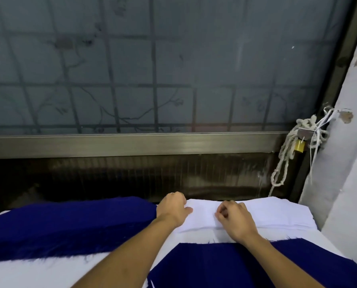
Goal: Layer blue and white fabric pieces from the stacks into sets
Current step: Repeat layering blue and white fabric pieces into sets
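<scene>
White stack (277, 213) at 12 o'clock: our left hand (173, 207) gripped its edge, right hand (235, 218) pinched top sheet (204, 213); blue stack (69, 223) at 9.

frosted barred window (152, 65), metal sill (132, 143), brass padlock (299, 146), chipped white wall (352, 163)

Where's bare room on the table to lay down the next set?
The widest bare patch of tabletop lies near-left, between the blue stack and the blue piece. A narrow strip runs between that piece and the white stack. The white stack is crowded: both the left hand and right hand are on it.
</scene>
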